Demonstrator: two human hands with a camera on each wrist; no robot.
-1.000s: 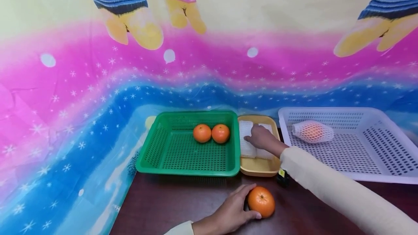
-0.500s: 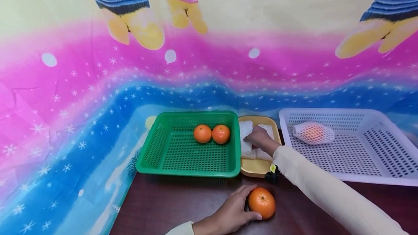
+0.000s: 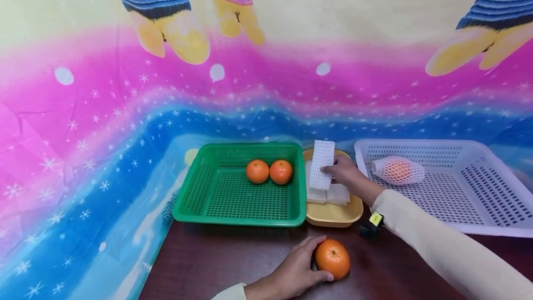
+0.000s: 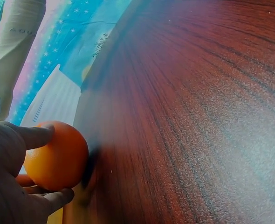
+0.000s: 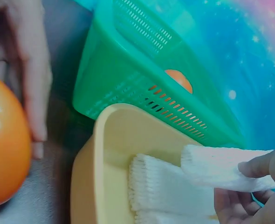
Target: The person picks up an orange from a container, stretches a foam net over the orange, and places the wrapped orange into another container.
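On the dark table my left hand (image 3: 294, 267) holds an orange (image 3: 333, 259), thumb and fingers curled against its left side; the left wrist view shows the same orange (image 4: 58, 156) between fingers and thumb. Above a yellow tray (image 3: 333, 219) my right hand (image 3: 347, 172) pinches a white foam net sleeve (image 3: 322, 165), lifted and standing nearly upright. More flat foam net sleeves (image 3: 337, 194) lie in the tray beneath it. The right wrist view shows the pinched sleeve (image 5: 221, 165) between thumb and fingers, over the tray's stack.
A green basket (image 3: 239, 220) with two oranges (image 3: 269, 171) stands left of the tray. To the right, a pale lilac basket (image 3: 466, 177) holds an orange in a foam net (image 3: 398, 170). A patterned cloth (image 3: 266, 82) hangs behind them.
My right hand has picked one foam net sleeve off the stack and raised it, shifting slightly right. My left hand and its orange stay in place.
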